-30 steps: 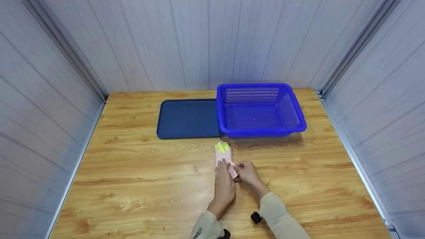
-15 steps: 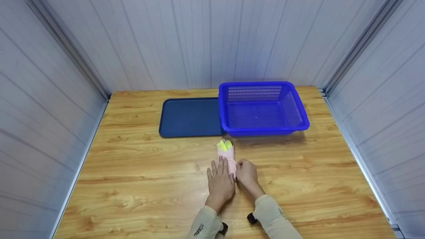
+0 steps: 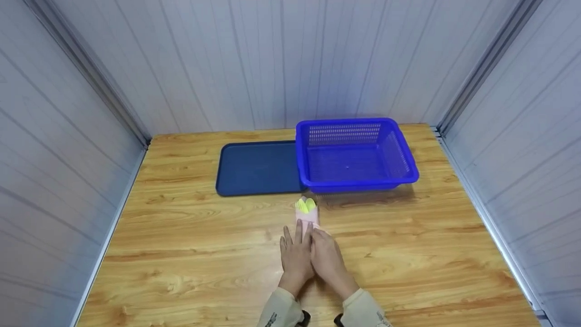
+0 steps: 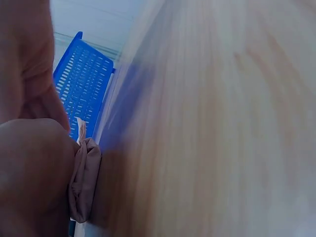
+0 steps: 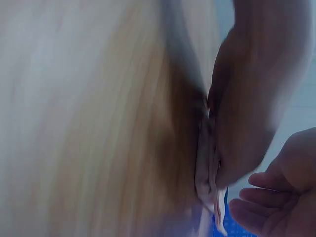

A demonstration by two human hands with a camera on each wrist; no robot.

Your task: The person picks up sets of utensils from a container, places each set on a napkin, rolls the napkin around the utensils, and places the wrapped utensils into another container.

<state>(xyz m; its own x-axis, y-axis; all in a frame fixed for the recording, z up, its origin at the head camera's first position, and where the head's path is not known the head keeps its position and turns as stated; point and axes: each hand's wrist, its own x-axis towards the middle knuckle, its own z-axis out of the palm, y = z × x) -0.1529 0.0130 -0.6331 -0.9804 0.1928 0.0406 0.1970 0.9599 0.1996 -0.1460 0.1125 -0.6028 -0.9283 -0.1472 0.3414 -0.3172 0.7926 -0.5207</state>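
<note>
A folded pink napkin [image 3: 308, 217] lies on the table in the head view, wrapped around yellow-green cutlery [image 3: 306, 205]; a fork and a spoon stick out at its far end. My left hand [image 3: 297, 259] lies over the near part with its fingers straight and spread, pressing on the bundle. Close beside it, my right hand [image 3: 327, 256] has bent fingers at the napkin's right edge; its fingertips are partly hidden by the hands. In the left wrist view the rolled napkin [image 4: 86, 182] shows beneath the left hand, with a small flap upright.
A blue plastic basket [image 3: 358, 187] stands at the back right, overlapping the edge of a dark blue tray [image 3: 258, 168]. Both sit beyond the napkin on the wood-grain table [image 3: 181, 254]. Pale panel walls [image 3: 290, 63] enclose the table at the back and sides.
My right hand has moved leftward with the napkin's loose side, from beside the bundle to against my left hand. The left hand's fingers have spread. The cutlery stays in the napkin.
</note>
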